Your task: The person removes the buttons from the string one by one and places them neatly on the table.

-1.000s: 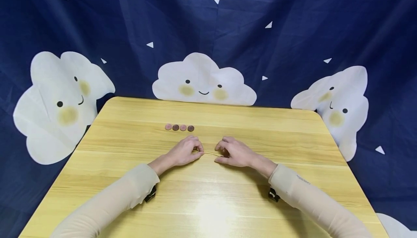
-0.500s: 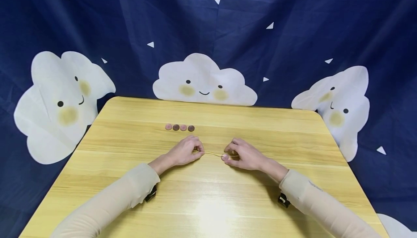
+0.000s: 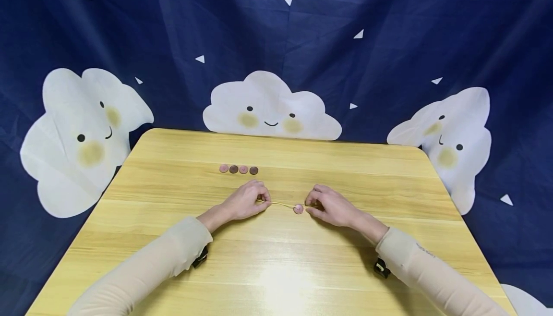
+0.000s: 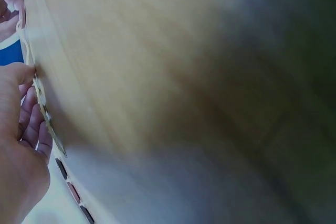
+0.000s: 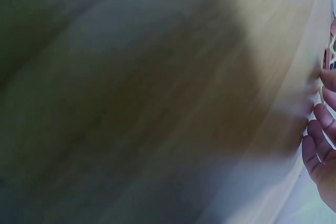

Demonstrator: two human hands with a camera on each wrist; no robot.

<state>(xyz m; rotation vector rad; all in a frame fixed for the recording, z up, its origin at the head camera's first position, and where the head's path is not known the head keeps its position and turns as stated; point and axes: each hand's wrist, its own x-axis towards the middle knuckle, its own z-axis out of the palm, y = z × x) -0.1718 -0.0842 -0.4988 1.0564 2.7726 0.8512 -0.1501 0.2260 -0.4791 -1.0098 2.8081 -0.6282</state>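
Observation:
My left hand (image 3: 247,201) pinches a yellow string (image 3: 282,204) low over the table. The string runs right to a pink button (image 3: 298,209) and seems to pass through it. The button lies on the wood between my hands. Just right of it is my right hand (image 3: 330,205), fingertips bent around a short piece of string that comes out past the button. Whether they grip that string I cannot tell. In the left wrist view my left hand (image 4: 23,135) shows thumb and fingertips at the string. The right wrist view catches only part of my right hand (image 5: 323,124) at its edge.
A short row of pink and dark brown buttons (image 3: 234,169) lies on the wooden table (image 3: 281,253), behind my left hand. Beyond the far table edge hangs a dark blue curtain (image 3: 173,28) with smiling white clouds.
My right hand has moved right, off the pink button, which now shows fully on the string. Its thumb and fingertips have drawn closer together. The left hand stays in place.

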